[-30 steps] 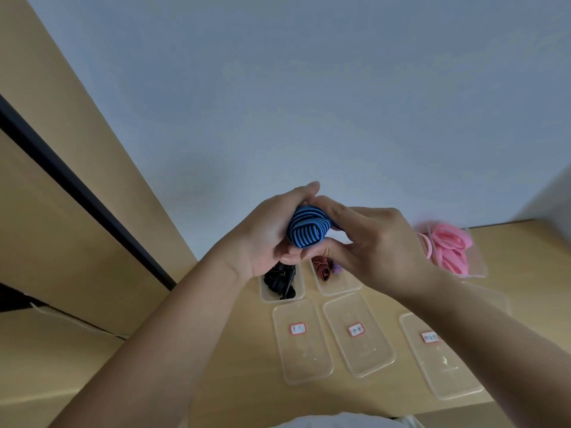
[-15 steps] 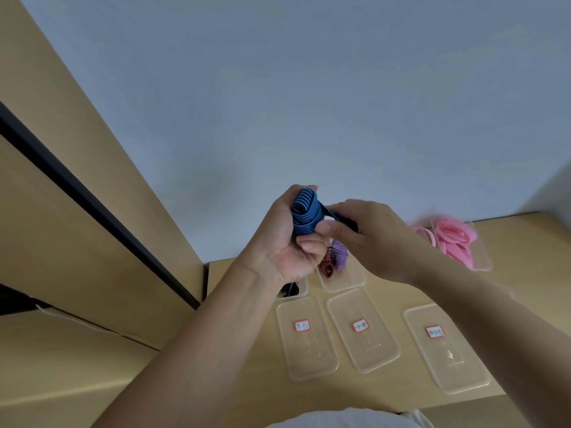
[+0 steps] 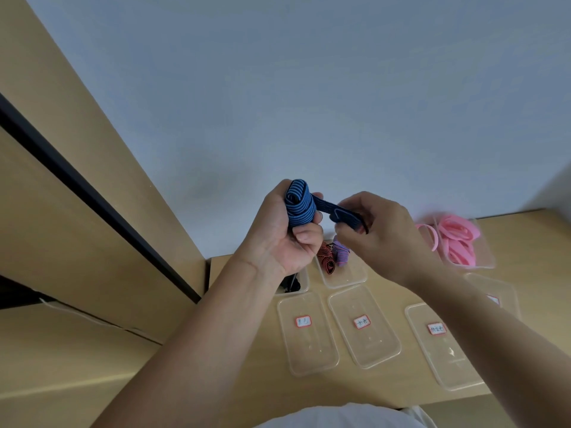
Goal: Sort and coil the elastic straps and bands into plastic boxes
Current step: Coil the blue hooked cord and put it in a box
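Above the worktop, over the box of red and purple coils, the left hand grips a blue striped strap rolled into a coil. The right hand, pressed against the coil a second ago, has drawn aside and pinches the loose tail taut. Coiling looks nearly done; the tail probably needs wrapping before boxing.

I have a single wide-angle view, from the camera on the wearer's head. It sits above the near edge of the table, facing forward and down across it to the wall behind the table. It is close: the left hand and right hand sit large at mid-frame, above the table's far side.
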`<state>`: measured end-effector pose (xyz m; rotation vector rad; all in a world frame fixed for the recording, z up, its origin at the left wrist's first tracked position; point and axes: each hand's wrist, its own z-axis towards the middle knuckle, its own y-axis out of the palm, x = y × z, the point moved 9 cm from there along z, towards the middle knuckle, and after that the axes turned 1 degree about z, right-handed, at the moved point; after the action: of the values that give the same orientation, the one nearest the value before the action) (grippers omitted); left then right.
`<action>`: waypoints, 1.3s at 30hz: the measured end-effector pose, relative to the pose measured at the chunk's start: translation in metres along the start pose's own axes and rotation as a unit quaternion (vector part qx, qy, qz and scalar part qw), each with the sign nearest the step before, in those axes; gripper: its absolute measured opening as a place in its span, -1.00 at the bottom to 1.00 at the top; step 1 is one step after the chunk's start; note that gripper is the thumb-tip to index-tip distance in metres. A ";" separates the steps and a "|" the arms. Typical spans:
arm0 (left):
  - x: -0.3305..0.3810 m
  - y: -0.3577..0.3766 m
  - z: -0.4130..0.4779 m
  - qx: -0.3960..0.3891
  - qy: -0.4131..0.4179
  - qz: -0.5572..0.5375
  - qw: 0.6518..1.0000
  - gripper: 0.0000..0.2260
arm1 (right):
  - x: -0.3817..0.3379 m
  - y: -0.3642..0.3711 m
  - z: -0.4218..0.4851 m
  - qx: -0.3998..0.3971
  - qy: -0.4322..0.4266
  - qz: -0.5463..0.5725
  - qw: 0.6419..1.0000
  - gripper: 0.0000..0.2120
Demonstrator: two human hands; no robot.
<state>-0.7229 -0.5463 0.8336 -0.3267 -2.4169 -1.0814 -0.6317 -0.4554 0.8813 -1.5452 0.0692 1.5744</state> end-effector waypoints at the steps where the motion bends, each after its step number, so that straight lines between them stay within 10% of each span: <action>1: 0.000 0.000 -0.001 0.002 -0.003 -0.007 1.000 -0.71 | 0.004 0.003 0.001 -0.024 0.014 0.031 0.999 -0.83; 17: 0.005 0.007 -0.004 -0.023 -0.037 -0.065 0.997 -0.69 | 0.031 0.011 0.002 -0.055 0.072 0.372 0.924 -0.85; 39: 0.028 0.003 -0.001 0.027 0.040 -0.038 0.998 -0.74 | 0.024 -0.012 -0.002 0.021 0.023 0.036 0.999 -0.77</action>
<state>-0.7457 -0.5445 0.8510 -0.1705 -2.3993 -1.0389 -0.6183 -0.4366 0.8669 -1.5612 0.1841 1.5844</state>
